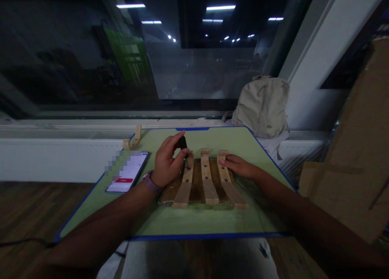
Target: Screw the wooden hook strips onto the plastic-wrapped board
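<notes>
Left grip (167, 162) on tool (182, 143), phone (131, 171) illegible

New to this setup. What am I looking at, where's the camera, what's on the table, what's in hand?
There's no robot here: these are a person's two bare hands, filmed by a camera worn on their head, looking forward and down. The table has a green top with blue edging. On it lies a brown board with three curved wooden pieces across it; a phone and another wooden piece are off to the left. The left hand holds a black-handled tool, pointing down at the leftmost of the three. The right hand touches the rightmost; how firmly, I can't tell.
</notes>
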Available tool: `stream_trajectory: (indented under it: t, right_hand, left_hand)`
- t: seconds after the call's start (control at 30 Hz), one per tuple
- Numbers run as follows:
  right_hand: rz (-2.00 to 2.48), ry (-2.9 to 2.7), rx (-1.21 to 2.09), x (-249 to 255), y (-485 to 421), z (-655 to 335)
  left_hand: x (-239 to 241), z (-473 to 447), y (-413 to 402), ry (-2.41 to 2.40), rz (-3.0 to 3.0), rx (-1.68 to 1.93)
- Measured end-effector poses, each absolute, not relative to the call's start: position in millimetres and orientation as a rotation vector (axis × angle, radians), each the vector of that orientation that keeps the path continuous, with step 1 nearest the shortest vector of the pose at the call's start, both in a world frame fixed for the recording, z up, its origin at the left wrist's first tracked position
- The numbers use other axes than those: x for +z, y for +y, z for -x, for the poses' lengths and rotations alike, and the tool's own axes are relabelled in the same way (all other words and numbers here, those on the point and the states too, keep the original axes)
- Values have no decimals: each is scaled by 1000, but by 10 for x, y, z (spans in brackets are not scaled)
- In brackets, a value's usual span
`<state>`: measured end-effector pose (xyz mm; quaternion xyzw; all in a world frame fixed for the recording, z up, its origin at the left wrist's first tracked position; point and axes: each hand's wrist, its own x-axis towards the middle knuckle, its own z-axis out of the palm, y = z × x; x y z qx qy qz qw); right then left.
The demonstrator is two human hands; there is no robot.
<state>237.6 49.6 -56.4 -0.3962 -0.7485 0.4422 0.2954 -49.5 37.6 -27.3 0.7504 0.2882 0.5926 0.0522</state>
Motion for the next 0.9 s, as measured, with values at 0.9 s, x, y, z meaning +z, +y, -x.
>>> stream_trajectory:
  t: [0.9]
  right_hand:
    - [1071,-1912,1161,-496,467,-2357]
  left_hand:
    - [-266,459,381,882,-2220,1847]
